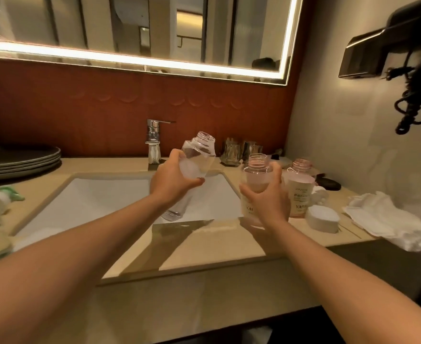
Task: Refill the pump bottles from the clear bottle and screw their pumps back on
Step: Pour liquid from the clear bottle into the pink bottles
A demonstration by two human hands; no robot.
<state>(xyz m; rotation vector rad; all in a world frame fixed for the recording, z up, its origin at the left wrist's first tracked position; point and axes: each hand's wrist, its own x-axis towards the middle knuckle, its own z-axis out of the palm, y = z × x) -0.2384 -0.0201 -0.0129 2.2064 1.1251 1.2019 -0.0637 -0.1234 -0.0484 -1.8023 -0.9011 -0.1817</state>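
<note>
- the clear bottle (198, 155) is held in the air above the sink (100, 194). it is tilted, with its open threaded mouth up and to the right and its base low toward the person. clear liquid shows inside it.
- the left hand (172, 177) grips the clear bottle round its middle, fingers curled about the body.
- the first pump bottle (257, 170) is pink-tinted, and its threaded neck is bare, with no pump on it. it is held upright just right of the clear bottle, at the sink's right edge. the two mouths are near each other but apart.
- the right hand (266, 202) is wrapped round the lower body of the first pump bottle and hides part of its label.
- the second pump bottle (300, 189) is also pink and open at the neck. it stands upright on the surface (204, 247), just right of the right hand.
- a round white lid-like piece (321, 218) lies by that bottle's base, with a crumpled white cloth (388, 217) further right.
- a chrome faucet (153, 142) rises behind the sink, with two metal cups (239, 150) to its right.
- a stack of dark plates (23, 160) sits at the far left of the surface.
- a lit mirror (142, 33) hangs above, and a dark hair dryer (403, 45) hangs on the right wall.
</note>
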